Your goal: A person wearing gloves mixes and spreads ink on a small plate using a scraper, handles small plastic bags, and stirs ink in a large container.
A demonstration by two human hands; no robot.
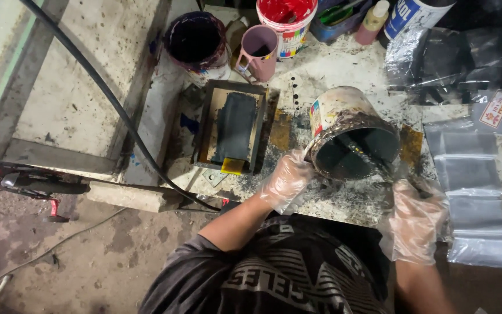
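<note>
A stained paint can (344, 125) with dark ink inside is tilted toward me over a spattered work table (344, 200). My left hand (286, 180), in a clear plastic glove, grips the can's near left side by the rim. Also gloved, my right hand (416, 218) holds a thin dark stick (387, 167) whose end reaches into the can's mouth. Left of the can lies a small wooden frame (230, 127) with a dark ink patch and a yellow-edged scraper (233, 166) at its near end.
At the table's back stand a dark-stained tub (196, 40), a pink mug (258, 51), a bucket of red ink (286, 23) and bottles (373, 22). Clear plastic bags (474, 186) are stacked at right. A black hose (106, 93) crosses the concrete ledge at left.
</note>
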